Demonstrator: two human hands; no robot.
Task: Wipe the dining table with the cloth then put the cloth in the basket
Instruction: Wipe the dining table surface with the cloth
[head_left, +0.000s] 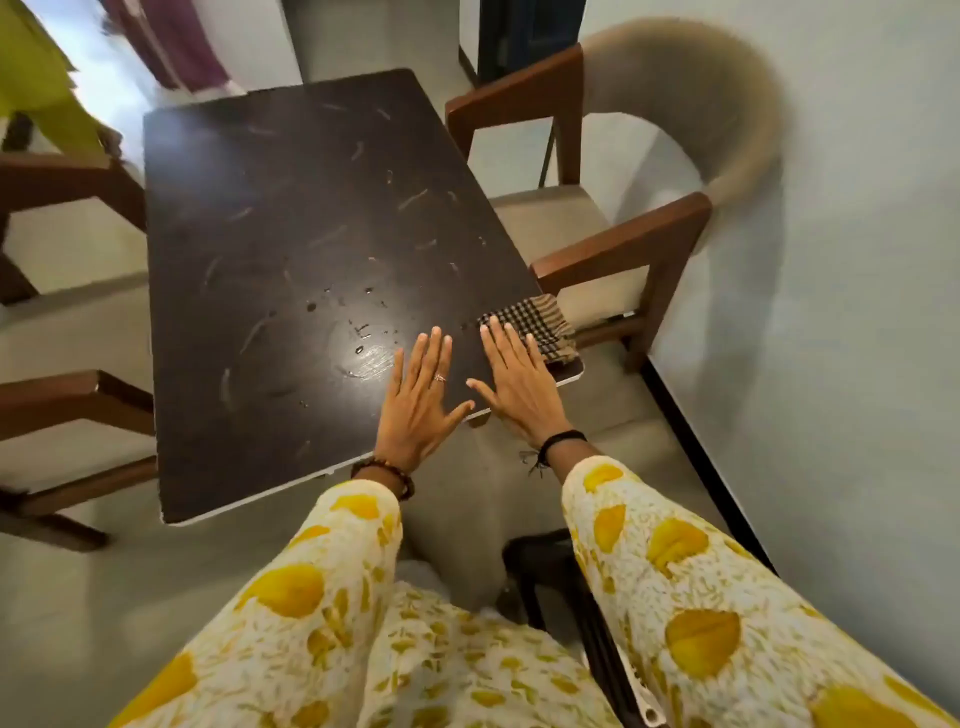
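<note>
Since both hands' fingers lie flat, apart, cloth at worktop 4 o'clock corner could slide off.

Even, soft indoor light; brightest patch is the blown-out area at upper left, and a round glare spot sits on the dark table just ahead of the left hand, showing up droplets and smears. Strong wide-angle bending at the edges, with the wall line and floor curving. Motion blur smears the chair at right and its curved back, the upper left is soft, and both hands and the checked cloth read fairly sharp.
</note>
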